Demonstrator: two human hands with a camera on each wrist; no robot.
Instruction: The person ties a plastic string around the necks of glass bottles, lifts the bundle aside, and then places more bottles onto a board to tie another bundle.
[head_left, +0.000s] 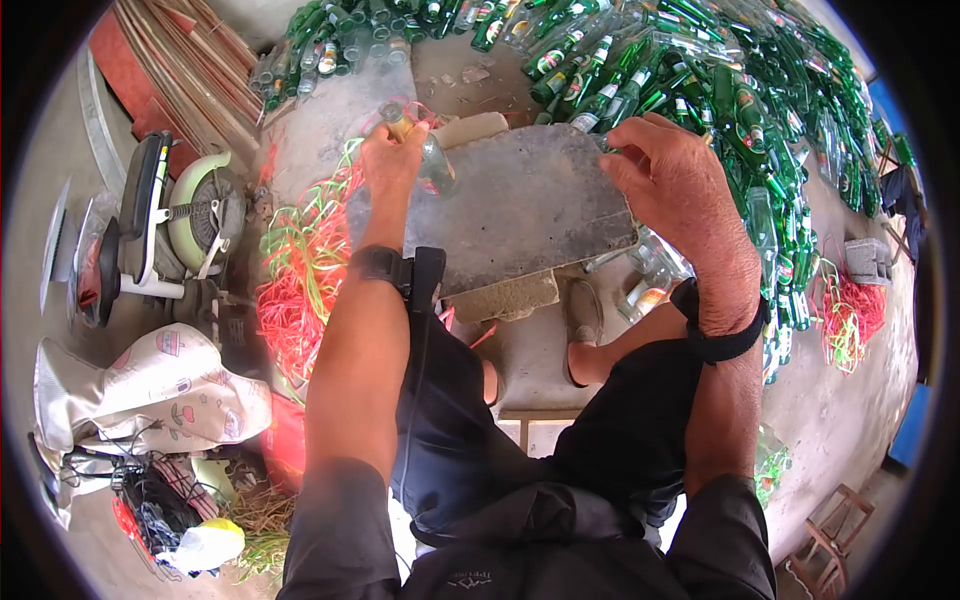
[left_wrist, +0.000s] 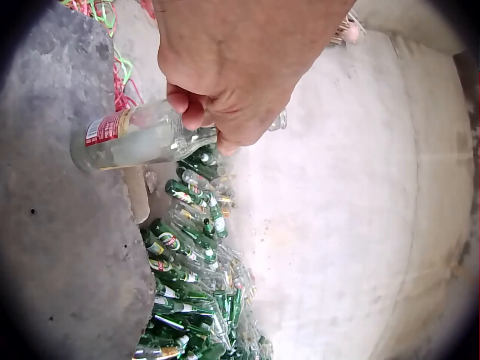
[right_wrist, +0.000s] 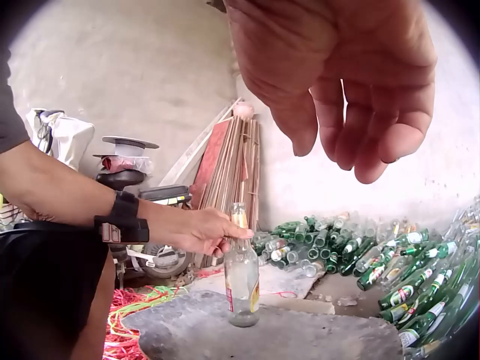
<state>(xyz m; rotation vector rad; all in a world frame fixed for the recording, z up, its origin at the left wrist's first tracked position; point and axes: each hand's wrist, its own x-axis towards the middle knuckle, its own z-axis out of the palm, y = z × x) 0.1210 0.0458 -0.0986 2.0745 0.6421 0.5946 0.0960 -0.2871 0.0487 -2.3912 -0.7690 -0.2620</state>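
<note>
The left hand [head_left: 392, 160] grips a clear glass bottle [head_left: 436, 168] by its neck. In the right wrist view the bottle [right_wrist: 242, 285] stands upright on a grey stone slab [right_wrist: 180, 330], and the left hand [right_wrist: 202, 231] is round its upper part. A red and white label shows on the bottle [left_wrist: 142, 139] in the left wrist view. The right hand [head_left: 672, 180] hangs above the slab's right side, fingers loosely bent with nothing in them; in its own wrist view the right hand [right_wrist: 345, 82] is in the air, apart from the bottle.
A large heap of green and clear bottles [head_left: 640, 70] lies beyond and right of the slab. Red and green plastic strips [head_left: 300, 290] are piled at the left. Further left are a wheeled machine [head_left: 195, 215] and a white patterned cover [head_left: 160, 390]. Wooden strips [right_wrist: 232, 165] lean on the wall.
</note>
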